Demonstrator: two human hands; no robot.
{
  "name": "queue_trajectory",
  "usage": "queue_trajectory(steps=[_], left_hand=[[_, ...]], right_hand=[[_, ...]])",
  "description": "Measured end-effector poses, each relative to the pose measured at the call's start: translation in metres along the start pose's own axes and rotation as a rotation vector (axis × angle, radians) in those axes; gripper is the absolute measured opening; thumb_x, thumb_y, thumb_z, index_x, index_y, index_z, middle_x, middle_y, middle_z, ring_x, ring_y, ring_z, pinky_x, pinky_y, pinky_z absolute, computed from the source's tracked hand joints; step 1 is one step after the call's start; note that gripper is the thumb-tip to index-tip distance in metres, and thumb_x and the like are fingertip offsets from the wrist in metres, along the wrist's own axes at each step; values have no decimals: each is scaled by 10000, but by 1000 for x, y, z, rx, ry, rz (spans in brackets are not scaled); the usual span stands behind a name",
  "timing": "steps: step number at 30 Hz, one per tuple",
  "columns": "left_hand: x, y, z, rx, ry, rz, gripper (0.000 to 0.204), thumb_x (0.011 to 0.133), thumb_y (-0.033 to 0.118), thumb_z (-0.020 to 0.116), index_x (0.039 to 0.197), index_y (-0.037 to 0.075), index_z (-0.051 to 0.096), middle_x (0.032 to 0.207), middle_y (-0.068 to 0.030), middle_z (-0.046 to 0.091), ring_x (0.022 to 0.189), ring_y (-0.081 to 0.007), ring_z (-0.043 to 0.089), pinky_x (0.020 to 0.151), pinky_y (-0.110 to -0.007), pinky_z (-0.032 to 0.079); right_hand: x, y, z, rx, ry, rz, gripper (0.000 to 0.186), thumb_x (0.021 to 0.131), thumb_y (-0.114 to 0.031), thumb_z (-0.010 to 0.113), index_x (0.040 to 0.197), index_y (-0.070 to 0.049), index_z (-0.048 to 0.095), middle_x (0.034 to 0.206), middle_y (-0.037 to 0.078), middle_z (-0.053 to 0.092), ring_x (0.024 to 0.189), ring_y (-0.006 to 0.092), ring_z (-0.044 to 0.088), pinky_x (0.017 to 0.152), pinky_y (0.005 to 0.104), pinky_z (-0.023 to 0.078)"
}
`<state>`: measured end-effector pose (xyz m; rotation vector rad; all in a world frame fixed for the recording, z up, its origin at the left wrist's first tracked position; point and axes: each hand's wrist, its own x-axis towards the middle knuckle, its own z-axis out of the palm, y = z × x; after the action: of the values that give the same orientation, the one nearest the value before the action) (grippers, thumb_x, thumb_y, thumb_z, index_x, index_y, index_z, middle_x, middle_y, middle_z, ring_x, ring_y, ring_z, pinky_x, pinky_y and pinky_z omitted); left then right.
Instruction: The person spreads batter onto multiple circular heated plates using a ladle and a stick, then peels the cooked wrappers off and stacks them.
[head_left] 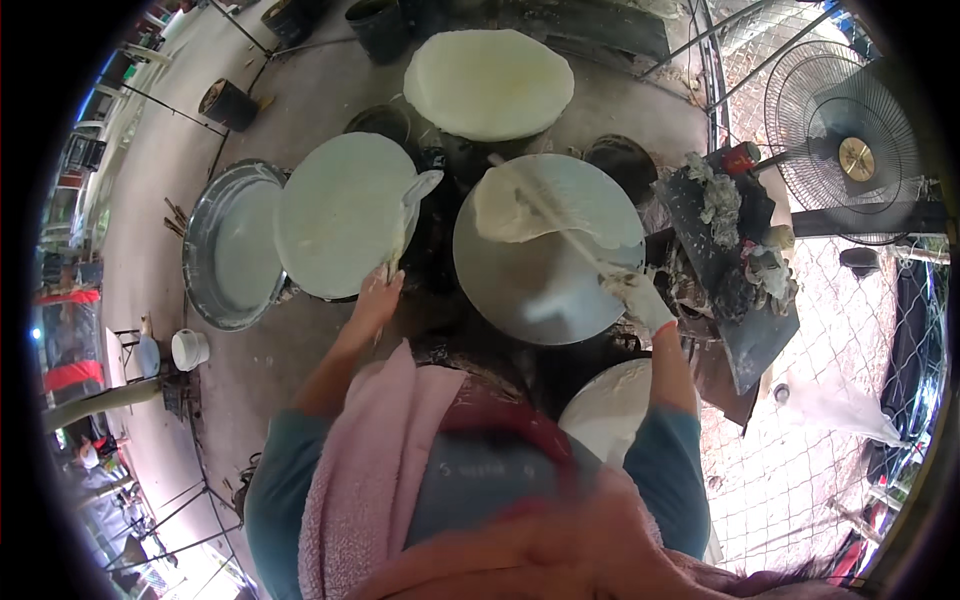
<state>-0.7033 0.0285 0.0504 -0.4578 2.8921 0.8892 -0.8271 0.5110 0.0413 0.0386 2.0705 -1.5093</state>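
My left hand (376, 302) is closed round the handle of a batter-coated spatula (421, 188), whose broad blade lies at the right edge of a round pan covered by a thin pale sheet (340, 215). At the right, my right hand (640, 302), whitish as if gloved or coated, grips a long thin stick (553, 217). This stick, smeared by motion, slants across a round metal griddle (540, 310). Pale batter (515, 205) spreads over the griddle's far left part. Whether the stick's far end touches the batter I cannot tell.
A wide basin of pale liquid (225, 300) stands at the left. Beyond lies another large pale round (490, 85). A whitish round pan (610, 410) is near my right forearm. Ash-strewn dark boards (755, 330) and a fan (845, 140) stand right; a white bucket (190, 349) sits left.
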Motion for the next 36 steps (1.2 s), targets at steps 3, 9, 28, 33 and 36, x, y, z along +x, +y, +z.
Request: queue_trajectory(steps=[3, 9, 28, 33, 36], left_hand=[[27, -44, 34, 573, 206, 656, 267, 872, 177, 543, 1091, 30, 578, 979, -233, 600, 917, -379, 578, 738, -460, 472], [56, 21, 36, 430, 157, 470, 317, 900, 219, 509, 1037, -61, 564, 831, -224, 631, 764, -341, 624, 673, -414, 507], [-54, -14, -20, -100, -403, 653, 298, 868, 147, 587, 1072, -61, 523, 770, -172, 602, 599, -313, 551, 531, -410, 425], [-21, -53, -53, 496, 489, 1282, 222, 874, 141, 596, 969, -58, 565, 805, -201, 610, 617, -343, 564, 559, -386, 455], [-19, -74, -64, 113, 327, 983, 214, 882, 145, 578, 984, -43, 563, 797, -215, 608, 647, -350, 574, 582, -384, 462]], right_hand=[[-17, -4, 2, 19, -249, 255, 423, 839, -107, 637, 1250, -45, 558, 921, -29, 615, 750, 35, 510, 630, 183, 425], [-29, 18, -17, 158, -18, 14, 434, 834, -72, 640, 1243, 27, 535, 1092, 37, 600, 938, 94, 544, 815, 210, 439], [-136, 30, 221, 1034, 45, 222, 208, 904, -201, 583, 1089, -106, 582, 625, -67, 448, 457, 31, 386, 376, 177, 277], [-23, -72, 337, 941, 262, 371, 151, 861, -306, 620, 887, -163, 577, 552, -25, 470, 355, 98, 382, 327, 246, 295], [20, -31, 379, 640, 583, 149, 222, 875, -288, 581, 909, -69, 600, 641, 30, 550, 523, 167, 520, 493, 286, 421]])
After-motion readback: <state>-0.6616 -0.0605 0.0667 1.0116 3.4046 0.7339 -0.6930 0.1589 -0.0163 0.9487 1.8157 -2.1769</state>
